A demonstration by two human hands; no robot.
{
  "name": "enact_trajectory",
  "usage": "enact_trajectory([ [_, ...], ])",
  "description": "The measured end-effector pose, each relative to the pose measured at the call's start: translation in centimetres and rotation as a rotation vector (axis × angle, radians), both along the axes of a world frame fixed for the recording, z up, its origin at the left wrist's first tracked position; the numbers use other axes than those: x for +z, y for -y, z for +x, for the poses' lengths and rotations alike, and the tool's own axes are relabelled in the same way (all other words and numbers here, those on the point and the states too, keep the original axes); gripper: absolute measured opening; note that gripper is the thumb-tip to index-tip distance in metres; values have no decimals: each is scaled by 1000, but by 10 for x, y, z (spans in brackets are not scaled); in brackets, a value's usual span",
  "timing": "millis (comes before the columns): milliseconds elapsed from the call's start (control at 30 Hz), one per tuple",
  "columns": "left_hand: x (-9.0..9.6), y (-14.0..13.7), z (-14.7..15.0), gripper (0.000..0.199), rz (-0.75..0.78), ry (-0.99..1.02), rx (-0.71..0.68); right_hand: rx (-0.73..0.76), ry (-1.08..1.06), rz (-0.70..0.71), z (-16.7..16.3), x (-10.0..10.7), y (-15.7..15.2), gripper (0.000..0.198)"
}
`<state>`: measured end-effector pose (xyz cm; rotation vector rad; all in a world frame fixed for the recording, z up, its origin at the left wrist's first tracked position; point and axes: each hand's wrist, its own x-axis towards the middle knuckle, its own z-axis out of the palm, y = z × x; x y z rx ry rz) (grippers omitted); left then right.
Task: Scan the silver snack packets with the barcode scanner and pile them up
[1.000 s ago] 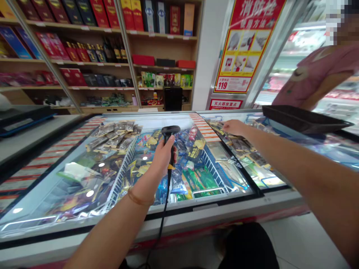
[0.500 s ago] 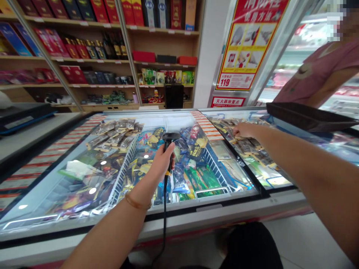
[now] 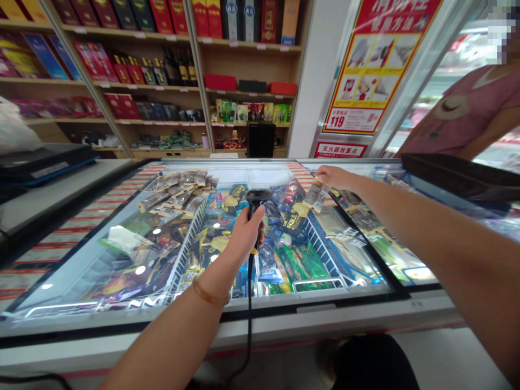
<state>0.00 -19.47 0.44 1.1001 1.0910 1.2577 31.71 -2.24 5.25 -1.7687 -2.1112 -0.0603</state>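
My left hand (image 3: 247,230) is closed around the handle of a black barcode scanner (image 3: 259,196), held over the middle of the glass-topped freezer (image 3: 357,300). Its cable hangs down past the front edge. Out to the right, my right hand (image 3: 333,177) pinches a small clear-fronted packet (image 3: 316,195) by its top edge, lifted above the glass. Similar packets (image 3: 359,214) lie in a pile below and right of that hand. Another pile of packets (image 3: 182,189) rests on the glass at the left.
Through the glass, wire baskets (image 3: 320,244) with colourful frozen packs show. A dark tray (image 3: 459,176) sits at the right, near a person in a pink shirt (image 3: 459,111). On the left counter stands a scale (image 3: 44,162). Shelves (image 3: 162,84) of boxes and bottles line the back.
My right hand has come up and left from the right-hand pile, now with one packet in it. The left hand still holds the scanner. The view has shifted slightly left.
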Motion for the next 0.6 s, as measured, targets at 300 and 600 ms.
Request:
enact_trajectory([
  [300, -5, -4, 0, 49, 1, 0, 14, 91, 73, 116, -116, 2, -3, 28],
  [600, -4, -4, 0, 51, 21, -2, 15, -88, -274, 8, -114, -58, -8, 43],
])
